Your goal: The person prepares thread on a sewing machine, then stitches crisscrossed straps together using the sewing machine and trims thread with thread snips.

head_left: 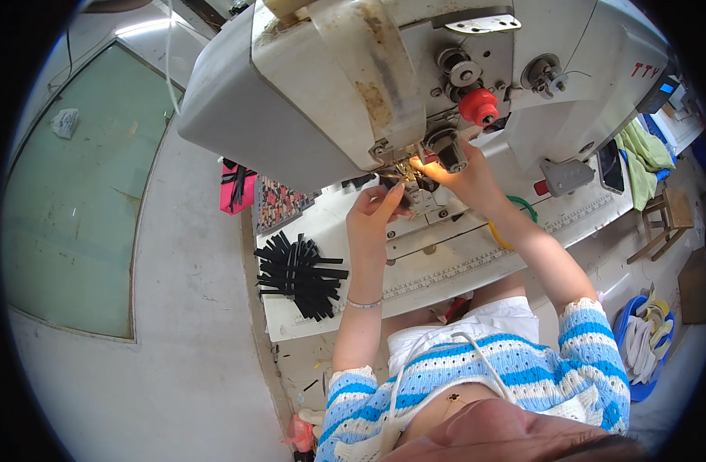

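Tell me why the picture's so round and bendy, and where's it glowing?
Head view: the wide fisheye lens leaves dark corners and curves the front edge of the white sewing table; head view, middle: a warm yellow glow lights the fingers of the bare right hand; head view, upper left: a thin white streak shines, lamp or reflection, I can't tell.

"What's off to the left?"
"A pale green panel (80,223) with a crumpled white scrap (65,123) on it."
"And on the right?"
"A dark phone (611,168) near a light green cloth (644,158). Lower down, a wooden stool (673,209), then a blue basin (641,393) holding pale pieces (640,348)."
"Bottom edge?"
"Something pinkish-red (299,433), like thin plastic."
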`<state>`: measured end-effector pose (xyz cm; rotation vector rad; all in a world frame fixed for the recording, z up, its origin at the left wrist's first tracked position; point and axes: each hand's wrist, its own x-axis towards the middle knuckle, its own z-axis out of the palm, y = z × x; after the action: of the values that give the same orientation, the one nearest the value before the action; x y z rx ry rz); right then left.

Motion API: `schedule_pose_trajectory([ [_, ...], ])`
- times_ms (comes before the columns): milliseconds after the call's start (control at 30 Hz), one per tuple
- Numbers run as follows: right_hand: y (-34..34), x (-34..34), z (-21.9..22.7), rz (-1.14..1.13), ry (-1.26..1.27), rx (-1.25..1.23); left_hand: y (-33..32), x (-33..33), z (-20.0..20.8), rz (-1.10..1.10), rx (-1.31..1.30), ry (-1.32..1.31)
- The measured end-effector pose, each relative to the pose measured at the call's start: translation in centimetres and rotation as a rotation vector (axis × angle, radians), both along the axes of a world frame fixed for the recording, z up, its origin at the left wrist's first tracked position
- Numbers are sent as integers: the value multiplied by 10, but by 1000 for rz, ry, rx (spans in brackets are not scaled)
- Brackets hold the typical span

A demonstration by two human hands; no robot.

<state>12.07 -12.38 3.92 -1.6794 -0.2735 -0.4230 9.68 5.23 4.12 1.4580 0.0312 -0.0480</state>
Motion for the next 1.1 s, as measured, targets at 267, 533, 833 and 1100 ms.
schedule_pose_trajectory([
  [267,-23,0,18,146,36,-215,5,-3,-11,88,-384,-54],
  [533,-22,8,7,178,99,-137,-4,-6,-15,-20,-579,-111],
  [833,-12,-48,-53,-87,-57,-15,-4,-2,-17,76,-447,-218],
  [1100,-11,-54,-28,-183,268,27,-9,7,-9,106,-423,-231],
])
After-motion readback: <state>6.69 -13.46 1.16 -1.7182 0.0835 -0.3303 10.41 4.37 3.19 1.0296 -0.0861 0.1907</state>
